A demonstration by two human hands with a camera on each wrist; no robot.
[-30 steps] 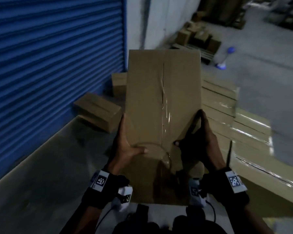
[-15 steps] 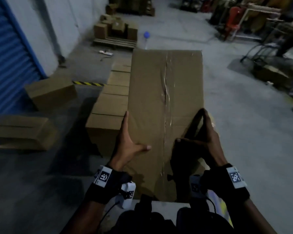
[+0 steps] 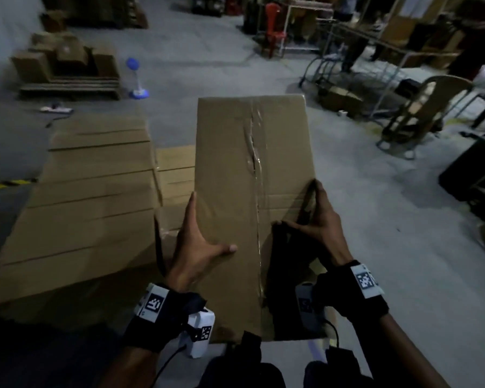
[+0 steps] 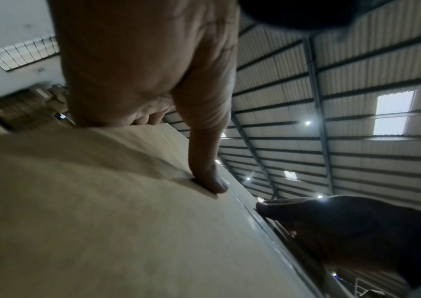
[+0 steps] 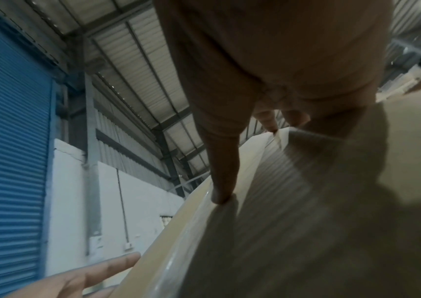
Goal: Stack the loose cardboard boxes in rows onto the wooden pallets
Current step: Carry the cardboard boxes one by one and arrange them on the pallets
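A long cardboard box with a taped seam down its top is held out in front of me, level, above the floor. My left hand grips its left edge, thumb pressed on top and fingers over the side. On the right edge my right hand grips the same way, its thumb near the seam. Rows of stacked boxes lie just left of the held box, with a lower row partly hidden behind it. Whatever the rows rest on is hidden.
Far left stands a wooden pallet with several boxes, a blue stand fan beside it. Chairs and racks crowd the right back. A black case sits at the right. Hazard tape marks the floor.
My view has swung right, away from the blue shutter and toward the stacked rows and open floor. The box stays in both hands with the same hold.
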